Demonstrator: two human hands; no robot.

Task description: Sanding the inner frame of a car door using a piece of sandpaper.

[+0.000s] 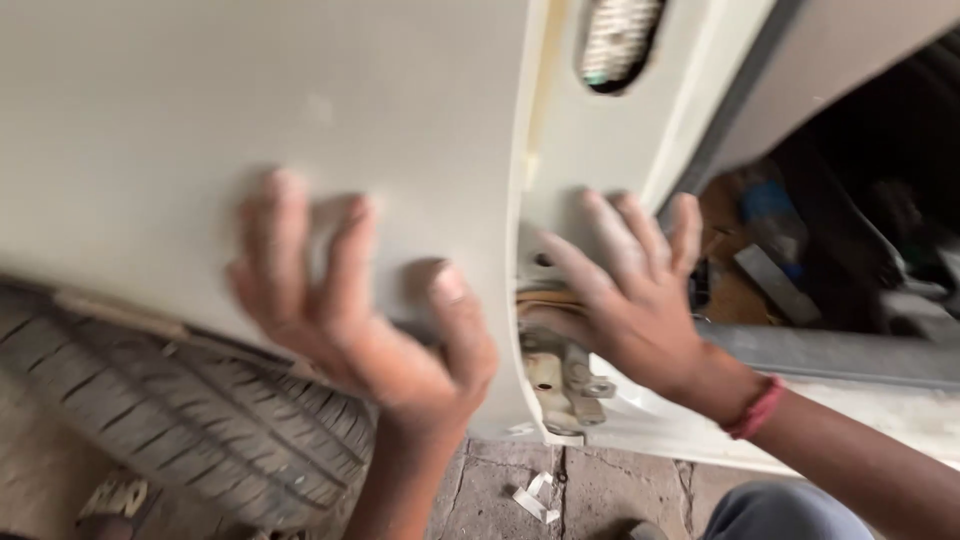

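My left hand [350, 300] presses flat, fingers spread, against a dusty white car fender panel [250, 110] just above the tyre [200, 420]. My right hand [620, 290] rests with fingers spread on the white door pillar [600, 140], beside the fender's rear edge. Just below it sits a metal door hinge [560, 380] with bolts. A red thread band is on my right wrist. Neither hand holds anything.
An oval hole [618, 40] opens in the pillar above. Through the open door at right I see the dark car interior [830, 230] and the sill [830, 355]. The stone floor [600, 490] below has a scrap of white tape [535, 497].
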